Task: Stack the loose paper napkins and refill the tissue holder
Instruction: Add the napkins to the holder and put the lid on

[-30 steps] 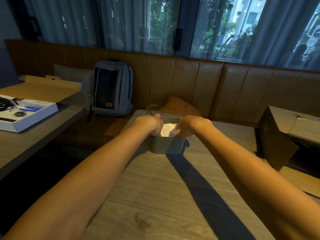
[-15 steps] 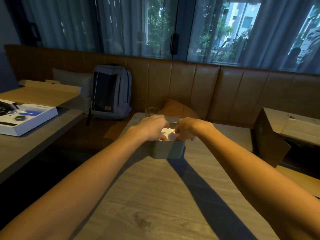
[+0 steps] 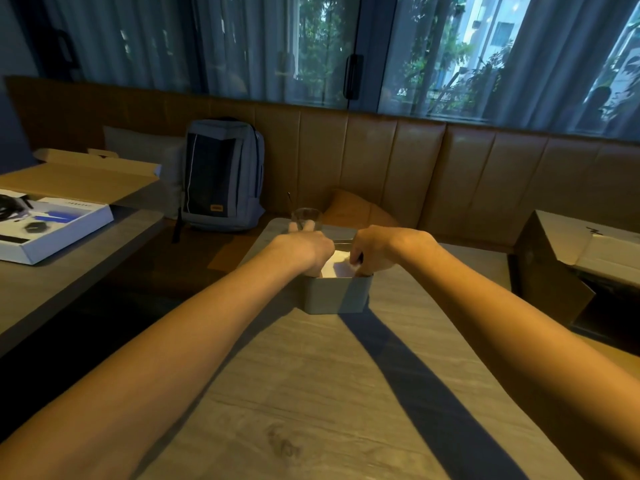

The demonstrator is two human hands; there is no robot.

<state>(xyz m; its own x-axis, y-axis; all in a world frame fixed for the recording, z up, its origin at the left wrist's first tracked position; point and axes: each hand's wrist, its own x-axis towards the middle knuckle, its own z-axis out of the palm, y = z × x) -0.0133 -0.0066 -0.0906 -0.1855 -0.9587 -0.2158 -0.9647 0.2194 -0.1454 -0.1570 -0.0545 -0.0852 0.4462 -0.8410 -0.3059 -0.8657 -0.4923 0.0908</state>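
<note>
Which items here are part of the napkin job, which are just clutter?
Job: tissue holder, napkins inside it, left hand, right hand.
Clutter: glass, backpack, white box, cardboard box, pillow.

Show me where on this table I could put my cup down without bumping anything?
The widest bare patch is the near part of the table, between the two forearms and in front of the grey tissue holder. Bare tabletop also lies right of the holder, before the cardboard box. The far end is crowded: left hand, right hand, white napkins, a glass.
</note>
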